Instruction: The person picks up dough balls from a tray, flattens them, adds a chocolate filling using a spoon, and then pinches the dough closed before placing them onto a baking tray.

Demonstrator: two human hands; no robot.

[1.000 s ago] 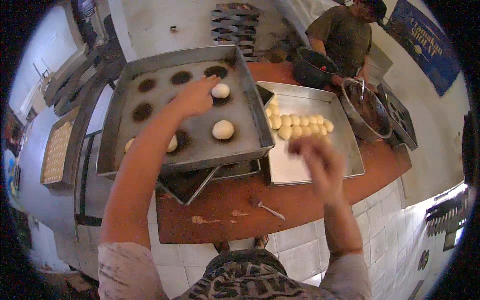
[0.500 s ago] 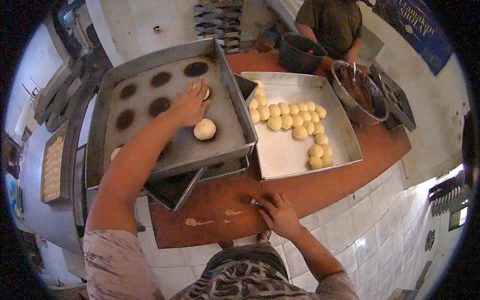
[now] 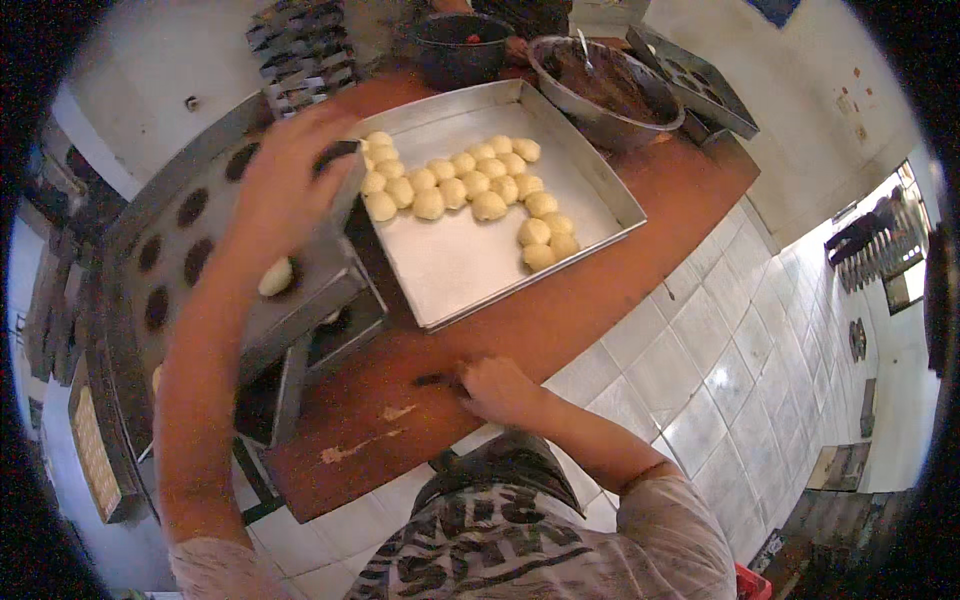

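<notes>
My left hand [image 3: 287, 185], smeared by motion, is over the right rim of the dark-spotted baking tray [image 3: 290, 320]. Its thumb and fingers look apart, and nothing shows between them. Close beyond the fingertips are pale yellow dough balls [image 3: 428, 204], grouped in a shiny square tray [image 3: 440, 285]. A larger, paler dough ball [image 3: 275, 277] sits in the spotted tray, partly covered by my left arm. My right hand [image 3: 500, 388] rests low over the brown table [image 3: 590, 290] with fingers curled; what they hold, if anything, is hidden. A dark mark or small object [image 3: 430, 380] lies beside it.
A metal bowl of brown filling [image 3: 610, 90] with a spoon and a black pot [image 3: 460, 55] stand at the back. Another person's torso shows behind them. A dark tray [image 3: 700, 80] lies back right, and tiled floor [image 3: 720, 340] borders the table's right side.
My left hand has left the dough ball in the spotted tray and moved right toward the shiny tray. My right hand's fingers have curled in. The whole view has turned rightward.
</notes>
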